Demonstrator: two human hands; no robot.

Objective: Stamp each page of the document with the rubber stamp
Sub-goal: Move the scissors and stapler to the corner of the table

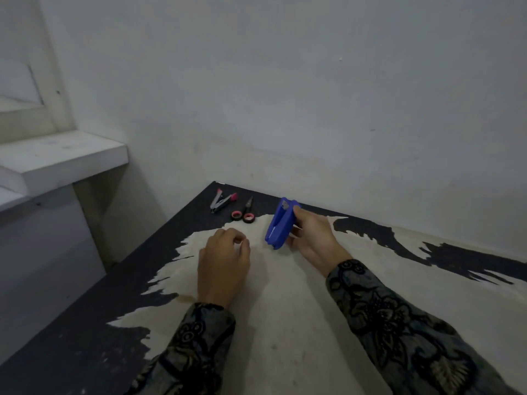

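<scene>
My right hand (312,238) grips a blue plastic rubber stamp (280,223), tilted, its lower end close to the table top (370,280). My left hand (224,260) hovers or rests to the left of the stamp with fingers loosely curled and nothing in it. No document pages show on the table. Both forearms wear dark patterned sleeves.
At the table's far corner lie a stapler with pink ends (222,200) and small scissors with pink-lined handles (244,213). The table top is worn, pale in the middle and black at the edges. A white wall stands behind, a white ledge (62,158) to the left.
</scene>
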